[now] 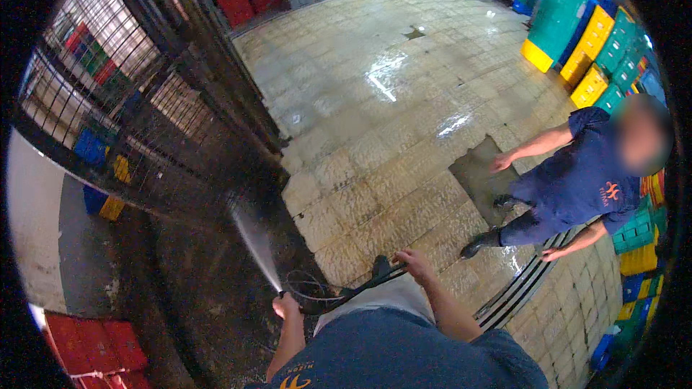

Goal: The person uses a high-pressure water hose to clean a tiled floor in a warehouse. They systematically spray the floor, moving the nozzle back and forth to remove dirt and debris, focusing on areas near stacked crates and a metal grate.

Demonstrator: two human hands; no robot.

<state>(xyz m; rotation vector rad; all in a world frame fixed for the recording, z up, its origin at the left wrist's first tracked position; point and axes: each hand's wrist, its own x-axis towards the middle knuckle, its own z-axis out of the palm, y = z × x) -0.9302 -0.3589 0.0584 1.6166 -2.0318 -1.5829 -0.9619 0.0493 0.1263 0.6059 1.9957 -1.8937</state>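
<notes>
My left hand (287,307) is closed around the dark nozzle (281,294) of a water hose. A white jet of water (254,246) shoots from it toward the foot of a dark metal-framed mesh gate (178,156). In front of my waist runs the dark hose (373,282), and my right hand (415,263) grips it farther right. Loops of thin hose or cable (311,285) hang beside the nozzle. Spray blurs the spot where the water lands.
A person (573,189) in dark clothes stands at right, near a floor drain grate (532,275). Wet floor tiles (357,146) spread ahead. Yellow crates (589,86) and green crates (621,43) line the right side. Red crates (100,346) stand at lower left.
</notes>
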